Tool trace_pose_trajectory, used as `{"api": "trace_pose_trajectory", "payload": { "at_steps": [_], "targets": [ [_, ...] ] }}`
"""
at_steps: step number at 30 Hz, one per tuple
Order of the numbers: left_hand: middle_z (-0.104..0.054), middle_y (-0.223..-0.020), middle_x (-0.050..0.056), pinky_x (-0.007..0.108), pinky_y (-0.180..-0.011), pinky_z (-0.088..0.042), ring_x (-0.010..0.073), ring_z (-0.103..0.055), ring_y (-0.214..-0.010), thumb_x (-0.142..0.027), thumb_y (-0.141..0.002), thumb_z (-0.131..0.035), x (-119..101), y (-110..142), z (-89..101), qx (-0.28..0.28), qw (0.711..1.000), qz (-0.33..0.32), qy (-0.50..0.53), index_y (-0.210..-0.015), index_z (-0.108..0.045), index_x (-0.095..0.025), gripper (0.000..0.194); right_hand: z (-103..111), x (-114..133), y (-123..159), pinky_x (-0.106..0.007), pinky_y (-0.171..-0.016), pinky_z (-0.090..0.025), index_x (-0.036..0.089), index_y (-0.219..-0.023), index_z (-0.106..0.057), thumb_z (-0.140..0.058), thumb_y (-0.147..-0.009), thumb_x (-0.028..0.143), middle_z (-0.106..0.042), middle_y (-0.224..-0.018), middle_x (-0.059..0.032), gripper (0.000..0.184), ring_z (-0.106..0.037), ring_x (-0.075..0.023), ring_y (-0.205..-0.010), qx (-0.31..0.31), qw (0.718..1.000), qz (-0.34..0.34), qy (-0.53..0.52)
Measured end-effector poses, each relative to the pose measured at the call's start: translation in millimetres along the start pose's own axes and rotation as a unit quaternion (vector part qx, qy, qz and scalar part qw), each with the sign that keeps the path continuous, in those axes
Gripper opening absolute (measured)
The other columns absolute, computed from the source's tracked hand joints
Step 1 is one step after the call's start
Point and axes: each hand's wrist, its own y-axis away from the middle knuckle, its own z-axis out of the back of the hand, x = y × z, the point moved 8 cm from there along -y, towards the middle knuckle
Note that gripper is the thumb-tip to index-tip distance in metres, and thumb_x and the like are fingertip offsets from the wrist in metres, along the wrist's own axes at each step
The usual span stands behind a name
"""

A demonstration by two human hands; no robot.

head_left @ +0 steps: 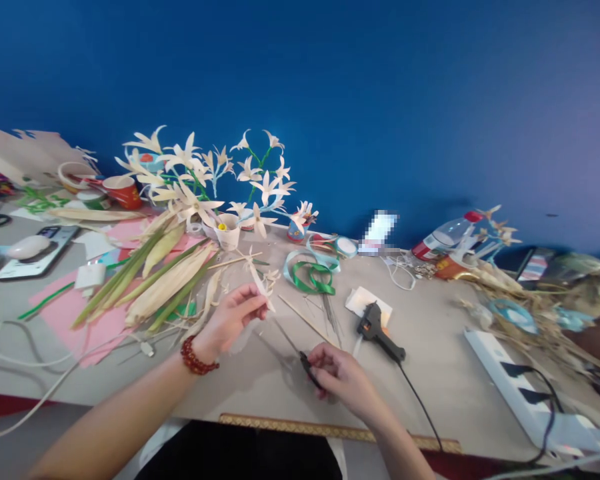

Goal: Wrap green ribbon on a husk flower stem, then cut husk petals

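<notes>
My left hand, with a red bead bracelet at the wrist, pinches a pale corn-husk strip between thumb and fingers. The strip points up and away from the fingertips. Lower and to the right, my right hand is closed around black-handled scissors. Their thin metal end reaches up-left, toward the left hand; the fingers partly hide the handles. Just beyond the right hand, a thin wooden stick lies on the table. Several thin wires lie beside it.
A black glue gun rests right of my right hand, near a white power strip. Green ribbon lies ahead. Corn husks and pink paper spread at left, before husk flowers. Another person's arm enters at right.
</notes>
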Motion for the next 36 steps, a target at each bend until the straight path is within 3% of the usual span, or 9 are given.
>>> {"api": "trace_pose_trajectory", "payload": {
  "at_steps": [3,7,9,13,20,36],
  "targets": [
    [-0.064,-0.075,0.0,0.021,-0.063,-0.046,0.0087,-0.058,-0.063,-0.023,-0.077,-0.072,1,0,-3.1,0.008,0.999,-0.002,0.035,-0.079,-0.059,-0.015,0.015,-10,-1,3,-0.024,-0.051,-0.044,0.019,-0.088,-0.053,-0.063,-0.08,0.051,-0.06,-0.077,-0.0004,0.034,-0.055,-0.0105,-0.05,0.039,0.981,0.005,-0.188],
    [-0.064,-0.079,0.0,0.021,-0.064,-0.048,0.0084,-0.059,-0.064,-0.02,-0.077,-0.072,4,2,-11.1,0.022,0.997,-0.006,0.074,-0.079,-0.059,-0.015,0.013,-40,13,5,-0.023,-0.049,-0.044,0.019,-0.088,-0.054,-0.069,-0.071,0.062,-0.059,-0.08,-0.0012,0.049,-0.048,-0.0082,-0.05,0.093,0.963,0.038,-0.25],
    [-0.065,-0.08,0.0,0.021,-0.066,-0.048,0.0085,-0.06,-0.066,-0.019,-0.078,-0.071,6,3,-14.2,0.026,0.996,-0.009,0.089,-0.08,-0.06,-0.016,0.012,-52,18,2,-0.022,-0.048,-0.043,0.02,-0.086,-0.051,-0.073,-0.067,0.061,-0.057,-0.08,0.0,0.05,-0.046,-0.0079,-0.051,0.09,0.958,0.049,-0.266],
    [-0.065,-0.081,0.0,0.021,-0.067,-0.049,0.0085,-0.06,-0.068,-0.018,-0.078,-0.071,12,5,-15.6,0.022,0.995,-0.009,0.1,-0.081,-0.06,-0.016,0.012,-62,25,-7,-0.019,-0.045,-0.041,0.022,-0.085,-0.049,-0.074,-0.068,0.056,-0.054,-0.077,0.0022,0.046,-0.042,-0.0076,-0.051,0.063,0.959,0.067,-0.268],
    [-0.065,-0.08,0.0,0.024,-0.069,-0.049,0.0093,-0.06,-0.067,-0.021,-0.077,-0.072,14,8,-15.6,0.003,0.997,-0.015,0.08,-0.08,-0.061,-0.016,0.013,-60,33,-15,-0.02,-0.042,-0.041,0.022,-0.084,-0.048,-0.069,-0.072,0.057,-0.052,-0.076,0.0021,0.042,-0.039,-0.0085,-0.05,0.033,0.965,0.083,-0.246],
    [-0.063,-0.07,-0.001,0.024,-0.068,-0.046,0.0101,-0.059,-0.065,-0.023,-0.079,-0.069,12,10,-11.2,-0.014,0.999,-0.028,0.04,-0.077,-0.059,-0.016,0.013,-58,25,-23,-0.017,-0.036,-0.03,0.021,-0.077,-0.045,-0.068,-0.074,0.058,-0.046,-0.062,0.0059,0.044,-0.035,-0.007,-0.046,-0.018,0.978,0.064,-0.197]
  ]
}}
